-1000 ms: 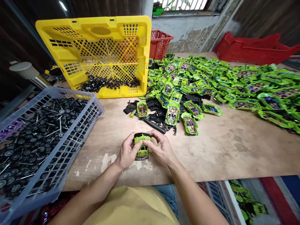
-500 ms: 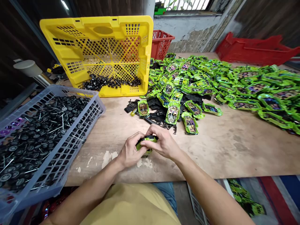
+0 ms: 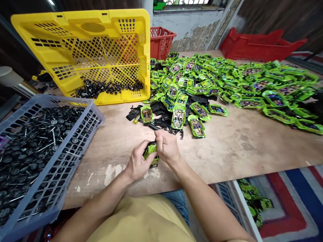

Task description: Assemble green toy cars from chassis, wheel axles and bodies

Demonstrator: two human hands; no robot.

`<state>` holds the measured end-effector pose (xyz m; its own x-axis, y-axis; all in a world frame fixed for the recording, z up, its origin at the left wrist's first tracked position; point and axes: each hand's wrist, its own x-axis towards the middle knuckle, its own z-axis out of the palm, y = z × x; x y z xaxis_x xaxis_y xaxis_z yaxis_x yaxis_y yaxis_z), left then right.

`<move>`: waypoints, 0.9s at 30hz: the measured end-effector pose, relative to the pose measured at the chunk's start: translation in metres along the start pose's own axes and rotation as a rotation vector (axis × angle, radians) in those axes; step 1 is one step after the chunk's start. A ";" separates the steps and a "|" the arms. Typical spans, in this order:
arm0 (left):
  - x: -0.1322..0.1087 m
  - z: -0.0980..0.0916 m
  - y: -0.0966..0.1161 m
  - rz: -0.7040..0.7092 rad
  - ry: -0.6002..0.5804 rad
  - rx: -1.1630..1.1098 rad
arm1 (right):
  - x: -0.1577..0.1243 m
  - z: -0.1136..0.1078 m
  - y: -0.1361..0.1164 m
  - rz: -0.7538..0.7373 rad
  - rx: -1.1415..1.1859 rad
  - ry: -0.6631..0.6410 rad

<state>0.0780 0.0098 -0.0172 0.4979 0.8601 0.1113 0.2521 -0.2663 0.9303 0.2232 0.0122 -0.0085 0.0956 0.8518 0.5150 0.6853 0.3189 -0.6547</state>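
Note:
A green toy car body (image 3: 150, 150) with a black part along its far edge is held low over the tabletop. Around its left side my left hand (image 3: 138, 162) is closed, the thumb lying across the green shell. My right hand (image 3: 167, 148) is curled into a fist against the car's right side, thumb at the top; whatever its fingers hold is hidden. Just beyond the hands, a dark rod (image 3: 153, 127) lies among black plastic chassis pieces (image 3: 165, 123). Several green car shells with their inner parts showing, such as one shell (image 3: 196, 126), lie close by.
On the left stands a bluish crate (image 3: 85, 134) full of black wheels on metal axles. A yellow crate (image 3: 143, 67) on its side holds small black parts. Green shells (image 3: 252, 84) are heaped at back right, near a red crate (image 3: 262, 45). Another red basket (image 3: 164, 43) stands behind.
My right hand has changed from pinching the car with thumb and fingers to a raised fist at its right side. The left hand keeps its hold. The view has turned slightly right.

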 end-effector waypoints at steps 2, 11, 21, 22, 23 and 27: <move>0.001 0.002 0.001 0.040 0.031 0.092 | -0.001 0.001 0.004 0.008 0.009 0.015; 0.008 0.009 0.000 0.136 0.102 0.225 | 0.012 -0.005 -0.011 -0.158 -0.219 -0.143; 0.013 0.007 0.007 -0.035 -0.123 0.336 | 0.000 0.001 0.021 0.328 0.140 -0.028; 0.013 0.005 0.006 -0.072 -0.154 0.309 | -0.002 -0.003 0.026 0.420 0.212 -0.031; 0.012 0.002 0.005 -0.109 -0.169 0.246 | -0.003 -0.008 0.030 0.480 0.300 -0.059; 0.012 -0.007 -0.005 -0.325 -0.254 -0.404 | -0.008 -0.036 0.037 0.455 0.802 -0.410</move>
<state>0.0770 0.0248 -0.0177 0.6440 0.7251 -0.2440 0.1140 0.2245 0.9678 0.2739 0.0023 -0.0161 -0.1314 0.9913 -0.0078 -0.0570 -0.0155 -0.9983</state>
